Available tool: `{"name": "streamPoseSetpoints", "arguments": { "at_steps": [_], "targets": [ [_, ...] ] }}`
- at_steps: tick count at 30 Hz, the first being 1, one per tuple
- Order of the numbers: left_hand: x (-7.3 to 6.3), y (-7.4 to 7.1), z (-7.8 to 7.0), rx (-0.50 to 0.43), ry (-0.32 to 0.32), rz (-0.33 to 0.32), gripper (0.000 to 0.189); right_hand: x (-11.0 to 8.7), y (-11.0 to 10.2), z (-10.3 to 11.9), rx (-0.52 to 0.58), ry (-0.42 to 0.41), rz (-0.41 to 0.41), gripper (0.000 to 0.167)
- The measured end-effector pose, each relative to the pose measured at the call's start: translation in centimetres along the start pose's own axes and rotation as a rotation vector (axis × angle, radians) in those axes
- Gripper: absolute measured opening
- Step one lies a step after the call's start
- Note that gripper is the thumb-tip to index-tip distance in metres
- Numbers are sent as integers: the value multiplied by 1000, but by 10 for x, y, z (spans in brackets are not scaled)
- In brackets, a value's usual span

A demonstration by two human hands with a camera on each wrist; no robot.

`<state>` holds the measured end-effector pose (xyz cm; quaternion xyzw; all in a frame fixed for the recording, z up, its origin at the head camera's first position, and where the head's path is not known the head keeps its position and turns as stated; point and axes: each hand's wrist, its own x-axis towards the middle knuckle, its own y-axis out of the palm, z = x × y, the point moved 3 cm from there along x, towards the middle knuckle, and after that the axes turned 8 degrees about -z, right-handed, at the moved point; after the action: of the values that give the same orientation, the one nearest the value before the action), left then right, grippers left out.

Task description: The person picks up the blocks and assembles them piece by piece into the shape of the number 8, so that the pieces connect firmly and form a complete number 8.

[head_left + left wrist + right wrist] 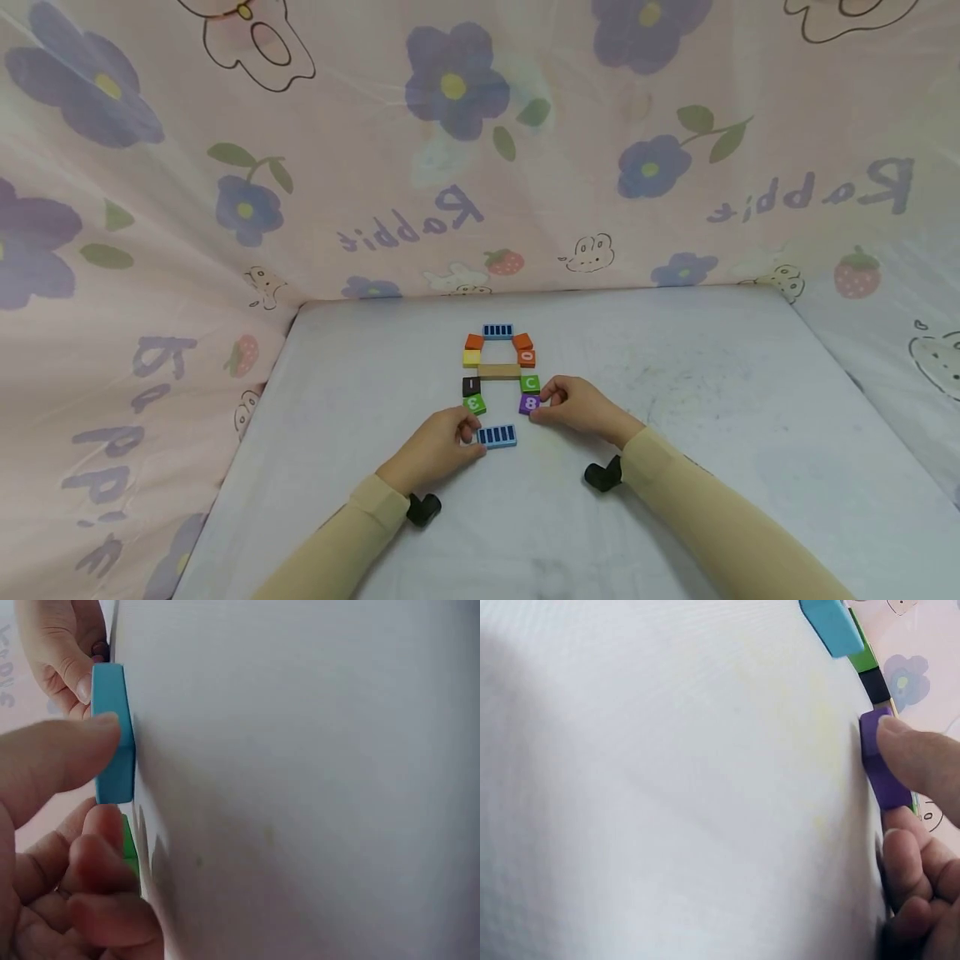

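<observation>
My left hand (433,448) pinches the left end of a light-blue block with dark bars (497,436), which lies nearest me. In the left wrist view the thumb presses on that blue block's side (114,769). The thumb and fingers of my right hand (581,407) pinch a purple block marked 8 (529,403). The right wrist view shows the thumb against the purple block's side (883,761). Just beyond the purple block lies a green block marked C (530,383). A green block marked 3 (475,404) sits beside my left fingers, below a black block (471,385).
Farther off, a tan plank (499,372) bridges the two columns. Beyond it lie a yellow block (472,358), orange blocks (527,357) and another barred blue block (498,332) at the top. Everything rests on a white-covered table (675,375), with a printed curtain (525,167) behind.
</observation>
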<state>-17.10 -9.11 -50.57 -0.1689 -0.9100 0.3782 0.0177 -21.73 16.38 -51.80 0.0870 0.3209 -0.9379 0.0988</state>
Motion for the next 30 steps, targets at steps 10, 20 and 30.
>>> {"name": "streamPoseSetpoints", "arguments": {
  "at_steps": [10, 20, 30],
  "targets": [
    [6, 1, -11, 5, 79, -26, 27, -1, 0, 2, 5, 9, 0, 40],
    [15, 5, -12, 12, 97, -27, 22, -1, -1, 1, -1, -2, -3, 41],
    [21, 3, -13, 12, 63, -26, 23, 0, -1, -1, -1, -13, -5, 41]
  ]
}}
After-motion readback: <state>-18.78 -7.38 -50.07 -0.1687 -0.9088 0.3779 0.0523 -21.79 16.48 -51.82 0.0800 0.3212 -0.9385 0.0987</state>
